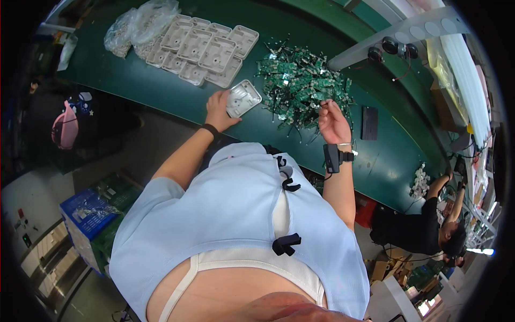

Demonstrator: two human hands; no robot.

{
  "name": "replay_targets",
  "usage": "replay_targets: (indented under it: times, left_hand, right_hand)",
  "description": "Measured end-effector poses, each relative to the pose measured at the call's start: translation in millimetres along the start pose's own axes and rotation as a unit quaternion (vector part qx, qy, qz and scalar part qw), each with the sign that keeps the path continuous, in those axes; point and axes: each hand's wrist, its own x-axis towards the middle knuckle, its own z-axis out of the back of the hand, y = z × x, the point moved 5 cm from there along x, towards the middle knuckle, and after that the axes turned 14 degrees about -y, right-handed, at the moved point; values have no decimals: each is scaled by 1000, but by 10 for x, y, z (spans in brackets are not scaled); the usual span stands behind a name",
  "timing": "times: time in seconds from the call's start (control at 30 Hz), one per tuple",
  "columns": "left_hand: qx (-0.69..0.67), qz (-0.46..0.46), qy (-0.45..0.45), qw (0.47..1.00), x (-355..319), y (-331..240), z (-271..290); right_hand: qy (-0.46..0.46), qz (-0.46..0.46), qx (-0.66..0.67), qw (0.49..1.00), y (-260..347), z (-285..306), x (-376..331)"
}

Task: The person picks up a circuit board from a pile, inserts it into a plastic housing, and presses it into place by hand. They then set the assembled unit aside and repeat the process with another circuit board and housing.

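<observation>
Left hand [220,111] grips white casing [244,99]; right hand [333,122], fingers pinched narrow, at circuit boards [295,80].

The left hand [219,114] grips an open, pale plastic housing [244,100] by its near-left side. Beyond that hand sit stacked beige housings [206,48], with clear plastic bags [153,21] farther left. The right hand [335,126], thumb and fingers drawn together, meets a heap of green circuit boards [303,78]; whether it pinches one is unclear. A flat black object [369,123] lies just right of it.
</observation>
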Motion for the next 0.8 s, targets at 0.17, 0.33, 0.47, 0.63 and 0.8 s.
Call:
replay_targets:
  times: [0.17,0.33,0.47,0.63,0.8]
  left_hand:
    - [27,12,11,999,37,-19,20]
    - [-20,-8,3,1000,42,-48,71]
    - [-35,-17,-2,999,41,-115,147]
    - [-40,2,-43,998,2,-188,266]
    - [-41,34,-106,993,-99,-225,412]
  right_hand:
    - [-19,38,-14,999,3,54,-74]
    - [0,53,-2,999,3,108,-152]
    - [5,52,7,999,-20,126,-184]
    - [-6,50,8,999,0,239,-256]
    - [1,23,23,999,27,298,-233]
